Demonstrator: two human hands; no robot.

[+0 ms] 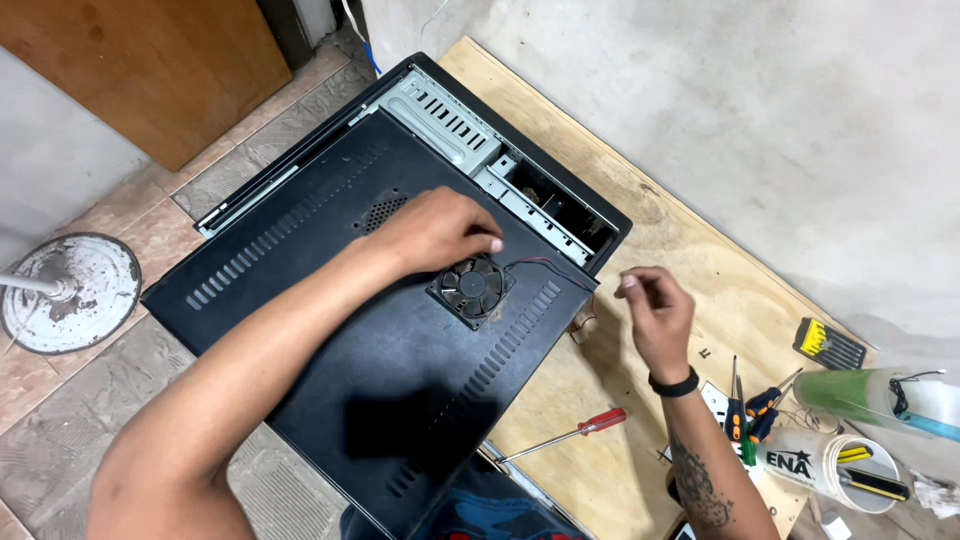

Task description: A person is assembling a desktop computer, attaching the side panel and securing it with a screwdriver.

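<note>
A black computer case [300, 270] lies on its side, partly over a plywood board [680, 240], with its vented side panel facing up. A small black fan [470, 288] sits on that panel, with a thin red and black wire running off to the right. My left hand [440, 228] rests on the panel just above the fan, fingertips at the fan's top corner. My right hand [655, 310], with a black wristband, hovers over the board to the right of the case, fingers pinched together; whether they hold something small I cannot tell.
A red-handled screwdriver [575, 432] lies on the board below my right hand. Several screwdrivers [750, 410], a bit set [828, 343], a white tub [830, 465] and a green bottle [860, 392] lie at the right. A round metal base [70, 290] stands on the tiled floor.
</note>
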